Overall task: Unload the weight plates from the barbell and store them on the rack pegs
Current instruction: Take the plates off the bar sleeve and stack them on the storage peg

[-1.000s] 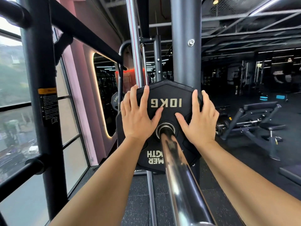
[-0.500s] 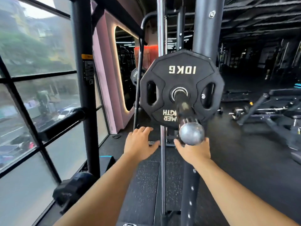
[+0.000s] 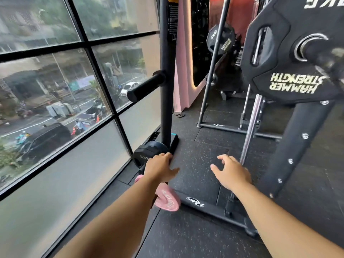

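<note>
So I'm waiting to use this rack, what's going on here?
A person is clearing weight plates bare-handed. Both hands are empty now: the left hand reaches low toward a black 10 kg plate by the window-side upright, above a pink plate. The right hand hovers open over the rubber floor. A Hammer Strength plate hangs on a steel bar upper right, and the upright's black peg is bare.

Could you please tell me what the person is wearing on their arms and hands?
Nothing visible is worn: the left hand and right hand have no gloves, watch or wrist straps, and no sleeves show anywhere up to the frame's edge.
</note>
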